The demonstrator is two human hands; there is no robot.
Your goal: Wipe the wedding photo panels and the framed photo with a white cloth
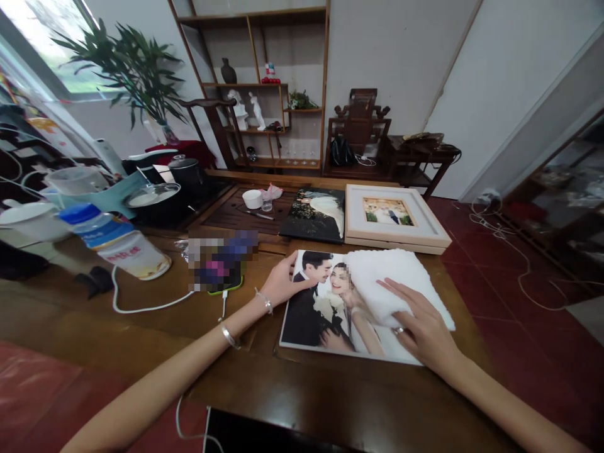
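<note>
A wedding photo panel (315, 318) lies flat on the wooden table, showing a couple with a white bouquet. At its upper left edge is my left hand (282, 280), thumb over the picture and fingers at the rim, holding it. A fluffy white towel (370, 270) covers the panel's right part and extends past its right edge. My right hand (422, 327) rests on the towel with the fingers pressing it against the picture; a ring shows on one finger. The towel hides the panel's upper right corner.
Behind the panel lie a framed photo (333, 217) and a dark photo album or panel (306, 229). On the left stand a blue-capped plastic jar (134, 248), a white cable (151, 310), a partly blurred phone (226, 286) and pots (155, 200). A white cup (252, 199) sits on the tea tray.
</note>
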